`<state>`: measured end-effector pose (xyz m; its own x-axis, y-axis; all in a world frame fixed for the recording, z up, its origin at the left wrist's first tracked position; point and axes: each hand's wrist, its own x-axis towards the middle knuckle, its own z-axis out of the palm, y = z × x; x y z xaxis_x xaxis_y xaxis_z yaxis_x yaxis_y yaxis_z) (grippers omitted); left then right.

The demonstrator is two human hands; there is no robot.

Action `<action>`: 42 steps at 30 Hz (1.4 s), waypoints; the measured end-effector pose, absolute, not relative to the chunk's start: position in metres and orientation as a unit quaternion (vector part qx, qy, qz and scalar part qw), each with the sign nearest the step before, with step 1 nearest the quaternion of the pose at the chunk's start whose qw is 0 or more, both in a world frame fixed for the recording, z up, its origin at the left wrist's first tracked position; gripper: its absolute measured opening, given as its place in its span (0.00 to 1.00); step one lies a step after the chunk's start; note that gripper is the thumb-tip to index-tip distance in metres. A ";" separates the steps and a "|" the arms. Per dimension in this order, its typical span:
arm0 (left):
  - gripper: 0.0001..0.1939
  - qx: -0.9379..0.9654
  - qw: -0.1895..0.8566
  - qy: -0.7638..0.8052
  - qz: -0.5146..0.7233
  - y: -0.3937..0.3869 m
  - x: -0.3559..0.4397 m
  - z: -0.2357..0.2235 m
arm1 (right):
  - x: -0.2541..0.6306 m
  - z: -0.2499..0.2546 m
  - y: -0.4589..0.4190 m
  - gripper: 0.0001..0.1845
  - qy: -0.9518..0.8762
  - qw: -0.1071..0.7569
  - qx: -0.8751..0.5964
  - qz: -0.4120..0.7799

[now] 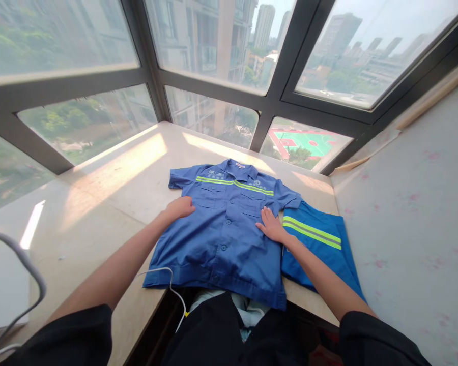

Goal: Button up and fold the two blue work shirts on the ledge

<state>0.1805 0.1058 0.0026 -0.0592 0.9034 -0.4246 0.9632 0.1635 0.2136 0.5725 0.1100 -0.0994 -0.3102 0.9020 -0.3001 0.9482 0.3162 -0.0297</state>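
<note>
A blue short-sleeved work shirt [213, 229] lies front up and buttoned, its collar pointing to the windows. Yellow-green and grey reflective strips cross its chest above two flap pockets, with pale printing near them. My left hand [181, 207] is at the shirt's left side below the sleeve, its fingers curled in against the cloth. On the opposite side, my right hand [272, 226] rests flat with fingers out, near the edge below the pocket. The shirt's hem hangs slightly over the front edge, towards my lap.
A folded brighter blue garment [309, 244] with reflective stripes lies at the right, partly under the shirt's sleeve. A thin white cable [171, 279] crosses the hem. A grey cable [38, 274] loops by a white object [3, 284] at left. Windows and a papered wall [412, 203] border the wooden surface [110, 203].
</note>
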 end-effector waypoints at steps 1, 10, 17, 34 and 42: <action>0.16 0.663 0.221 0.715 -0.037 0.117 0.199 -0.001 | 0.572 -0.096 0.108 0.41 0.802 0.118 0.575 -0.107; 0.20 0.743 0.176 0.624 0.167 0.207 0.299 -0.064 | 0.556 -0.053 0.127 0.41 0.755 0.129 0.608 -0.208; 0.18 0.685 0.187 0.681 0.181 0.249 0.310 -0.088 | 0.518 -0.040 0.196 0.35 0.785 -0.017 0.586 -0.198; 0.12 0.703 0.249 0.630 0.217 0.288 0.312 -0.093 | 0.486 -0.076 0.316 0.14 0.886 -0.134 0.430 -0.112; 0.08 0.687 0.312 0.623 0.204 0.293 0.305 -0.084 | 0.498 -0.088 0.322 0.08 0.891 -0.197 0.346 -0.216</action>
<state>0.3050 0.2928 -0.0840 0.1398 0.9842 -0.1082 0.7292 -0.0284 0.6838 0.4982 0.3222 -0.0878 -0.6827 0.7026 0.2007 0.5323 0.6663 -0.5222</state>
